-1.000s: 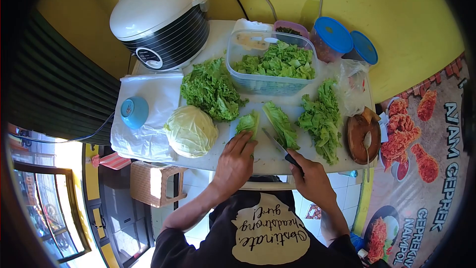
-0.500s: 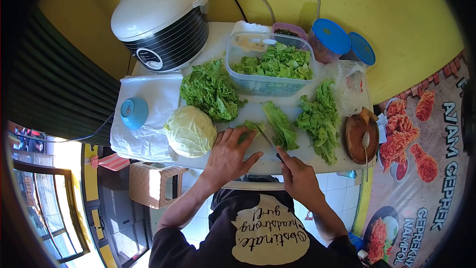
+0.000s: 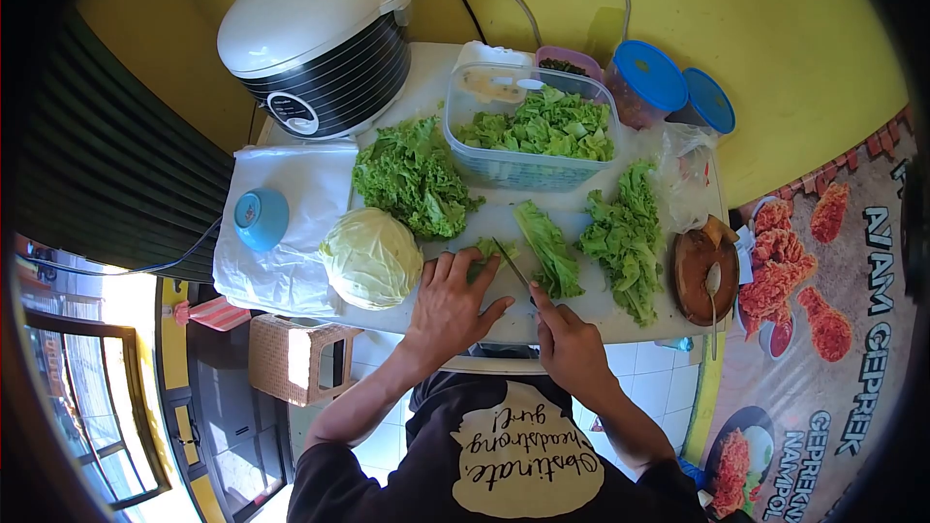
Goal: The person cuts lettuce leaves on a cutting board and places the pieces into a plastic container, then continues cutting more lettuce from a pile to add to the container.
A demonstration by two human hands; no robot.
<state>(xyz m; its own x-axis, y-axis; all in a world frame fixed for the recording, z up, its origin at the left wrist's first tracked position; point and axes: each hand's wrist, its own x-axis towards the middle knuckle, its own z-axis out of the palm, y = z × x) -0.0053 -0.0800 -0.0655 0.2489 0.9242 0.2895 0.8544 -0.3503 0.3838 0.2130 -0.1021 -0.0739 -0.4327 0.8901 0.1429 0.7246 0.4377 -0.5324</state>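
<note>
My right hand (image 3: 572, 341) is closed around the handle of a knife (image 3: 512, 262), its index finger stretched along the top. The slanting blade rests at a small piece of green lettuce (image 3: 492, 248) on the cutting board (image 3: 497, 222). From the left, my left hand (image 3: 453, 300) holds that lettuce down with bent fingertips, thumb apart; part of the leaf is hidden under the fingers. A single lettuce leaf (image 3: 548, 250) lies just right of the blade. Beside my left hand sits a pale round cabbage (image 3: 372, 259).
Behind the board stands a clear plastic tub (image 3: 528, 170) of cut lettuce. Lettuce bunches lie left (image 3: 412, 179) and right (image 3: 625, 242). A rice cooker (image 3: 315, 48), an upturned blue bowl (image 3: 262, 220), blue-lidded containers (image 3: 651, 76) and a brown mortar (image 3: 699, 276) with a spoon surround them.
My right hand and the knife have shifted slightly left, the blade now nearer my left fingertips. My left hand stays on the lettuce, nearly unmoved.
</note>
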